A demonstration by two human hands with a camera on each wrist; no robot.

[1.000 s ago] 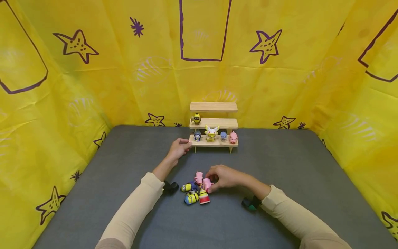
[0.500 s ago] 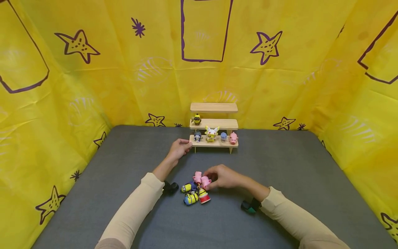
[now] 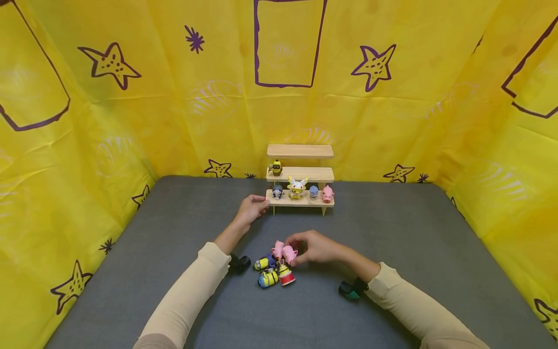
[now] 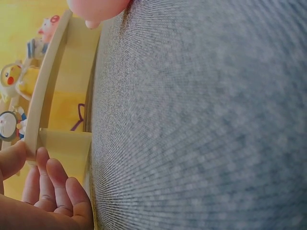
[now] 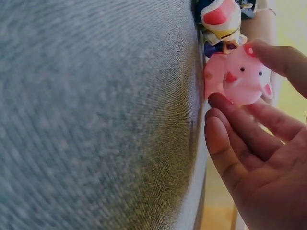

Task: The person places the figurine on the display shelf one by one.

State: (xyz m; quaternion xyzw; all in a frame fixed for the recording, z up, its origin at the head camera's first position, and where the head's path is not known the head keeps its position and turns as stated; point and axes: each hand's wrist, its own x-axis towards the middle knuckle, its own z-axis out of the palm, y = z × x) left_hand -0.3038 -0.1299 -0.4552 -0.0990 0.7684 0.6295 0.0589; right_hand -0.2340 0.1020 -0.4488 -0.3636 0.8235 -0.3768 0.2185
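Note:
At the left end of a three-tier wooden display shelf (image 3: 301,198), my left hand (image 3: 251,209) pinches the lowest board, thumb on top and fingertips beneath. My right hand (image 3: 316,246) holds a pink pig figurine (image 3: 289,254) between thumb and fingers; in the right wrist view the thumb lies at its snout. A second pink pig (image 3: 277,249) is right beside it. Below them on the grey cloth lie two minion figurines, one in dark blue (image 3: 263,263) and one with a light blue end (image 3: 268,278), and a yellow figurine with a red base (image 3: 286,275).
On the lowest board stand a dark blue and white figurine (image 3: 277,192), a white-eared yellow one (image 3: 296,188), a small blue-topped one (image 3: 314,192) and a pink pig (image 3: 327,194). A yellow figurine (image 3: 276,167) occupies the middle board's left end. Yellow patterned fabric (image 3: 305,111) surrounds the table.
The pig in my right hand has shifted slightly left and up and turned, its head now toward the lower right. The neighbouring pig has moved a little. My left hand stays at the shelf.

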